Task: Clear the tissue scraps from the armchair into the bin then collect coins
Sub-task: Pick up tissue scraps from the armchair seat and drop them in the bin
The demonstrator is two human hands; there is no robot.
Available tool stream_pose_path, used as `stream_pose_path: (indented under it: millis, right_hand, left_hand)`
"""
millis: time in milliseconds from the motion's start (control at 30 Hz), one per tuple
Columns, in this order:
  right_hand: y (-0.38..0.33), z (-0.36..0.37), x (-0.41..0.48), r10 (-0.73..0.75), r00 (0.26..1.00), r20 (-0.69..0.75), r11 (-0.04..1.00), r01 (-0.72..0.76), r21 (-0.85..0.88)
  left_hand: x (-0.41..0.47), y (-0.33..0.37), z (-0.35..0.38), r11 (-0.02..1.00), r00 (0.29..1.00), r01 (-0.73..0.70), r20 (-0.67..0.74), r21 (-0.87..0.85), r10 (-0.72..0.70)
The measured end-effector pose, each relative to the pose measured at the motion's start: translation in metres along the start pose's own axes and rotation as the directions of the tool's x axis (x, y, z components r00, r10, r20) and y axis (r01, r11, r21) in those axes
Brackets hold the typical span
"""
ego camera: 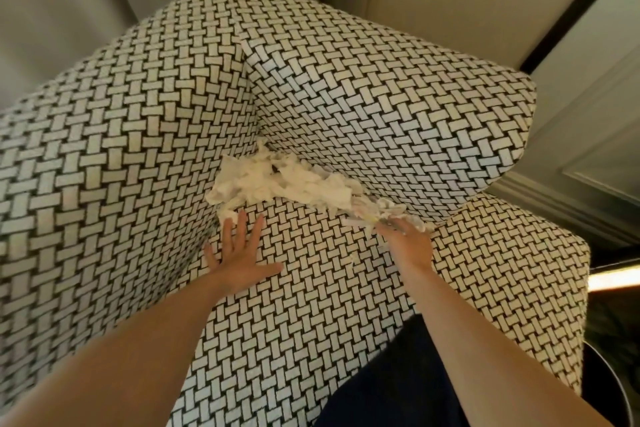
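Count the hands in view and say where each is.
2. The left hand lies flat on the seat, touching the left end of the tissue pile. The right hand reaches into the pile's right end; its fingers are blurred among scraps.

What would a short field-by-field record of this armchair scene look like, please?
armchair: black-and-white woven fabric
tissue scraps: white heap in the seat's back corner, running along the backrest
left hand: flat on the seat, fingers spread, fingertips at the heap's near edge
right hand: fingers in the heap's right end; grip blurred, cannot tell
coins: none visible
bin: possibly the dark round container at lower right
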State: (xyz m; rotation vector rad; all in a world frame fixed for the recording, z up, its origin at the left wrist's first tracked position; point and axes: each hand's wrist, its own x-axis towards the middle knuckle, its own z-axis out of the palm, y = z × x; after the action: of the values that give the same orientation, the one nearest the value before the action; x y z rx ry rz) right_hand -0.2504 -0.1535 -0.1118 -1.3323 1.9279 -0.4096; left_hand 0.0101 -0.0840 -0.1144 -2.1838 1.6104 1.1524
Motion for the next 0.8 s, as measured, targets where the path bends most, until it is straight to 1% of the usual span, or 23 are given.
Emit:
stream_pose_path:
  millis: [67,200,267,333,367,400,533,567,600,633,667,700,733,800]
  right_hand:
    - [-0.004,-0.001,-0.005,-0.005,1.000,0.002,0.996,0.005,0.084]
    - [-0.012,-0.006,-0.015,-0.060,0.998,0.027,0.989,0.056,0.141]
    - [-0.013,-0.014,-0.017,-0.049,0.997,0.056,0.991,0.042,0.126]
    - [-0.015,-0.023,-0.018,-0.006,0.995,0.101,0.998,0.000,0.065]
    - [-0.016,-0.026,-0.017,0.016,0.994,0.104,0.998,-0.023,0.063]
    - [-0.015,-0.027,-0.017,0.031,0.996,0.084,0.997,-0.037,0.070]
    - [-0.007,-0.032,-0.013,0.105,0.991,-0.077,0.981,-0.091,0.172]
    - [-0.005,-0.032,-0.011,0.115,0.991,-0.071,0.985,-0.104,0.135]
    - [-0.003,-0.032,-0.009,0.103,0.994,-0.030,0.994,-0.102,0.033]
    - [-0.001,-0.031,-0.006,0.081,0.996,0.040,0.991,-0.076,-0.111]
    - [-0.001,-0.029,-0.004,0.060,0.992,0.108,0.969,-0.032,-0.244]
    - [-0.002,-0.025,-0.002,0.050,0.987,0.154,0.953,-0.001,-0.304]
    - [-0.003,-0.021,0.000,0.054,0.981,0.189,0.952,0.007,-0.305]
    - [-0.007,-0.016,-0.001,0.067,0.974,0.215,0.973,-0.016,-0.228]
  left_hand:
    - [0.000,0.001,0.002,1.000,1.000,0.002,-0.023,-0.019,-0.002]
    - [-0.001,0.002,0.004,0.999,0.999,-0.003,-0.048,-0.032,0.002]
    - [-0.002,0.002,0.004,0.999,0.998,-0.002,-0.056,-0.033,0.000]
    - [-0.003,0.003,0.003,1.000,0.998,0.001,-0.060,-0.027,-0.003]
    - [-0.003,0.003,0.004,1.000,0.998,0.002,-0.061,-0.028,-0.004]
    - [-0.003,0.003,0.004,0.999,0.998,0.002,-0.058,-0.032,-0.004]
    - [-0.002,0.002,0.005,1.000,0.997,0.002,-0.076,-0.029,-0.004]
    - [-0.001,0.002,0.005,1.000,0.997,0.003,-0.078,-0.027,-0.005]
    - [-0.001,0.002,0.005,1.000,0.997,0.000,-0.080,-0.026,-0.002]
    - [-0.001,0.001,0.006,1.000,0.996,-0.005,-0.085,-0.026,0.002]
    - [-0.001,0.001,0.006,1.000,0.996,-0.011,-0.092,-0.025,0.008]
    - [-0.002,0.001,0.007,1.000,0.995,-0.013,-0.102,-0.023,0.011]
    - [-0.002,0.000,0.007,1.000,0.994,-0.016,-0.108,-0.023,0.014]
    - [-0.002,0.000,0.007,0.999,0.993,-0.021,-0.118,-0.025,0.018]
